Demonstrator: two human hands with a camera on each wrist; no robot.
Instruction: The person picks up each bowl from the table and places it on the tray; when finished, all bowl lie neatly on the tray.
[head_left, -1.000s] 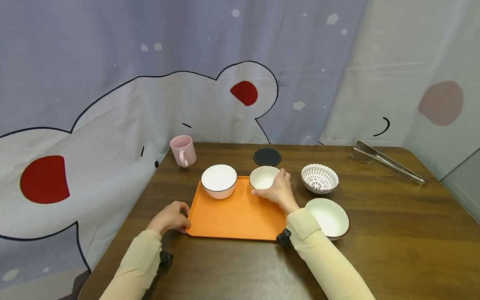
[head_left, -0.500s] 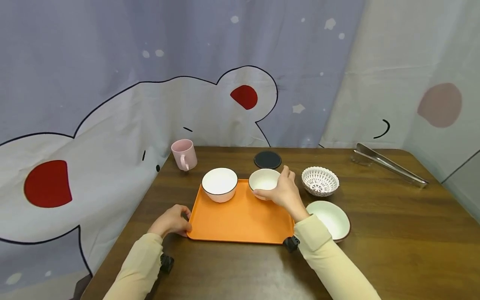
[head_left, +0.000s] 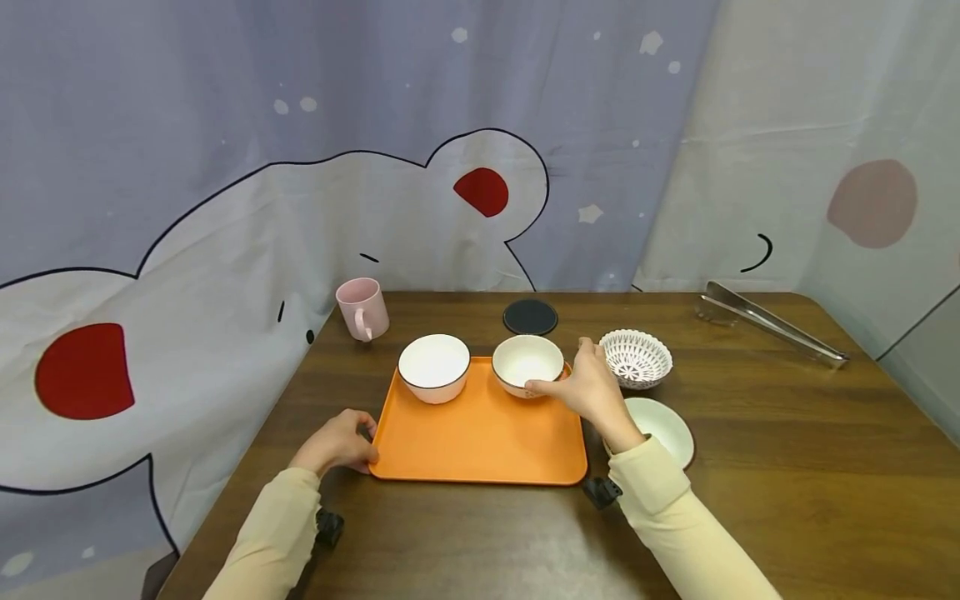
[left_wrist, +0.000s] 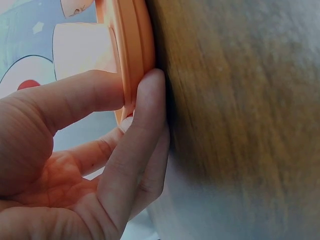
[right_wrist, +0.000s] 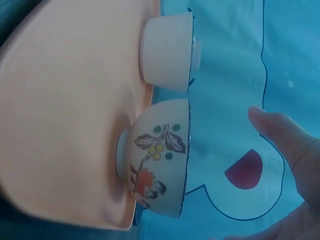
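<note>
An orange tray [head_left: 480,442] lies on the brown table. My left hand [head_left: 341,442] pinches its left edge; in the left wrist view the thumb [left_wrist: 85,95] is on the inner side and the fingers are underneath. Two bowls stand upright at the tray's back: a pinkish-white dark-rimmed bowl [head_left: 435,371] on the left and a cream bowl [head_left: 527,362] on the right. The right wrist view shows fruit and leaves painted on the cream bowl. Just right of it is my right hand [head_left: 596,396], fingers spread and holding nothing; its thumb [right_wrist: 280,127] is apart from the bowl.
Right of the tray are a white openwork bowl [head_left: 636,358] and a pale green-white bowl [head_left: 663,429], partly behind my right forearm. A pink mug [head_left: 363,310] and a black round coaster [head_left: 530,317] stand at the back. Metal tongs [head_left: 772,323] lie far right.
My right hand has let go of the cream bowl and moved off to its right. The bowl stays on the tray's back right. The left hand keeps its grip on the tray.
</note>
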